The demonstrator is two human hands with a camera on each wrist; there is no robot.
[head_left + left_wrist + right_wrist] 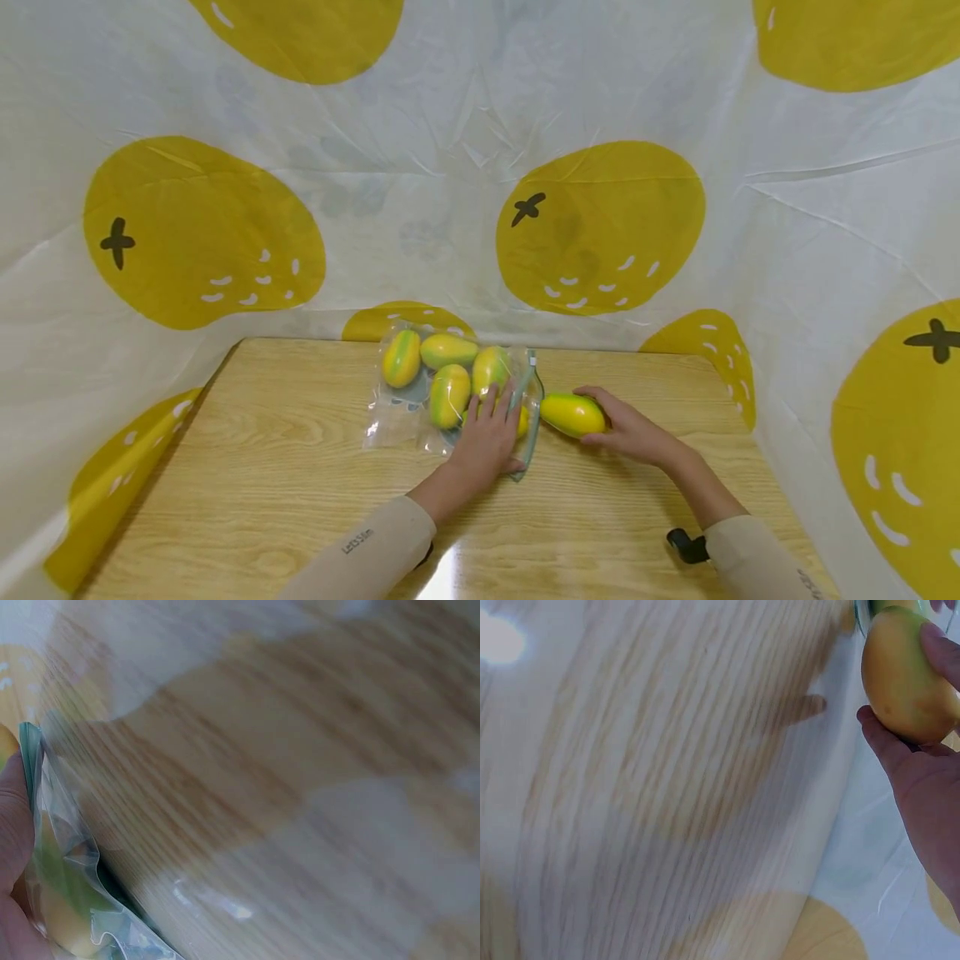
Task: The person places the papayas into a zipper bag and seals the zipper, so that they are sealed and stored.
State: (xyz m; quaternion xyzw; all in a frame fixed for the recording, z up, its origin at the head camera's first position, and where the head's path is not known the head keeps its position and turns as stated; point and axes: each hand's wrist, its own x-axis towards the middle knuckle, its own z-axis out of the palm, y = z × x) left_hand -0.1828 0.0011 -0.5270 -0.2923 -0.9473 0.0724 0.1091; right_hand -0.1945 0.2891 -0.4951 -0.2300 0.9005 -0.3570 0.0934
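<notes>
A clear zip bag with a green edge lies on the table, holding several yellow-green mangoes. My left hand rests on the bag near its green edge, fingers spread over the fruit beneath. In the left wrist view, the thumb lies against the plastic beside that edge. Just outside the bag's right side, my right hand grips another mango, thumb on one side and fingers on the other. Its narrow end meets the green edge; whether it is inside the opening, I cannot tell.
The light wooden table ends at a white cloth printed with large yellow fruit, which hangs behind and at both sides. A black object is by the right sleeve. Light glares off the table's front.
</notes>
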